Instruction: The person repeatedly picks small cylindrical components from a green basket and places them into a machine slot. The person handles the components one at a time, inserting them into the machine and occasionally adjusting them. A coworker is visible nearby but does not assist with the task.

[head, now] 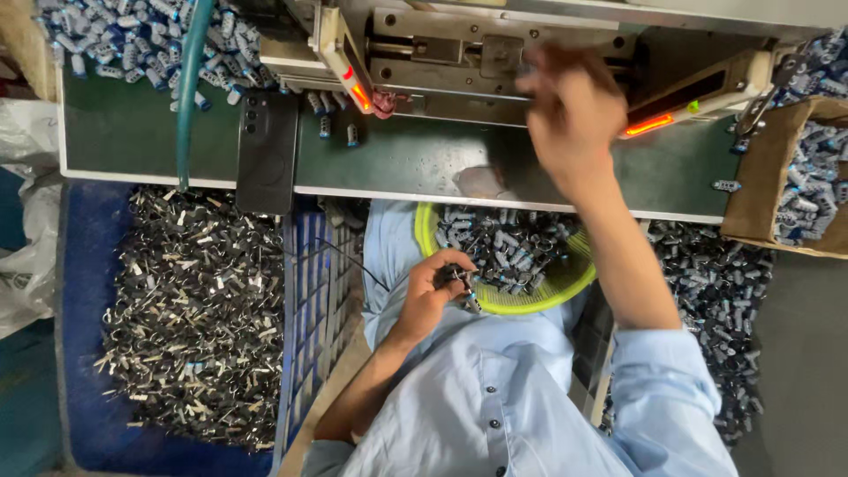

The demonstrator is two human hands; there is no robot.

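Hands split between the press and the lap basket

Right hand [572,115] is raised to the metal machine [495,53] at the far edge of the green bench [397,159], fingers bunched toward the slot between two angled guards lit orange. Blur hides the fingertips, so whether they pinch a part cannot be told. Left hand [433,291] rests low at the rim of the yellow-green basket [530,305] on the lap, fingers curled closed around a small dark component with thin metal legs [464,281]. Its long axis seems to run from the palm toward the basket, legs pointing down and right, though it is too small to be sure.

Placement looks made for short reaches: the basket of grey-blue cylindrical parts sits just under the bench edge, right beneath the machine. More such parts lie heaped at the bench's far left corner [132,44] and in a cardboard box [795,177] at right. A dark phone [267,150] lies on the bench edge, and a heap of dark clips [194,309] fills the blue tray at left.
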